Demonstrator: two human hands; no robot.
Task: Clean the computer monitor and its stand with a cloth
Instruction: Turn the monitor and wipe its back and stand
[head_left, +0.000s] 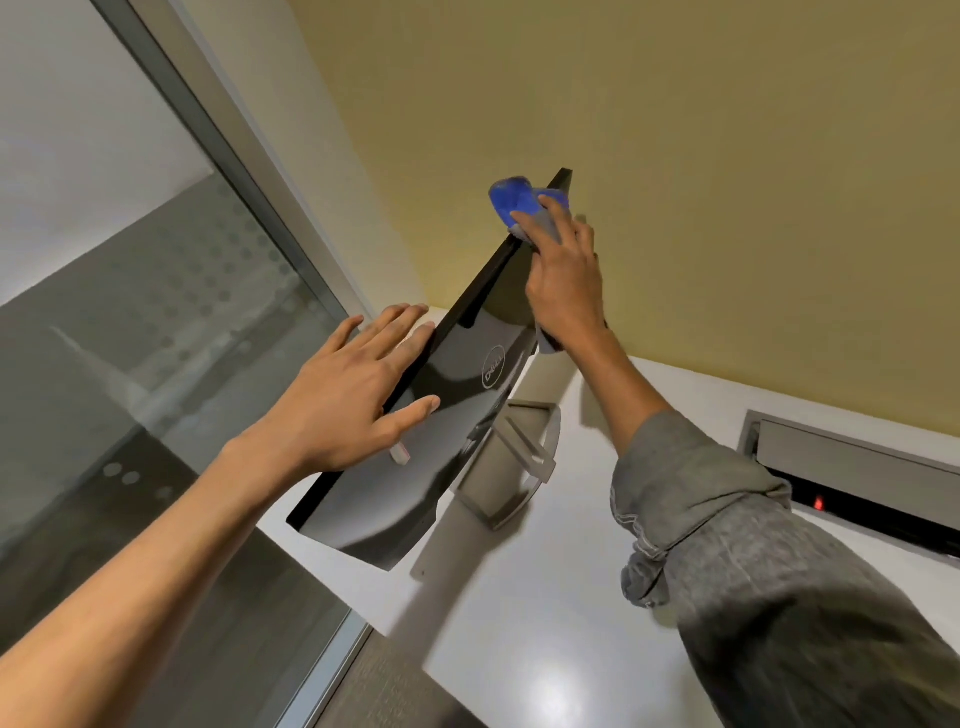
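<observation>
1. Right hand (563, 280) fingers (527, 218) are pressing a blue-grey cloth (514, 200) flat against the back of the Dell monitor (447, 415), near its top edge.
2. Left hand (353, 395) is bracing the monitor's edge, fingers spread and straight.
3. Best kept light and even, the stand (511, 467) on the white worktop (545, 623) still awaiting wiping.

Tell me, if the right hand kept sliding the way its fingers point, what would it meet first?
Probably just the blue cloth under the right hand, then the monitor corner; beyond that looks like bare yellow wall.
</observation>
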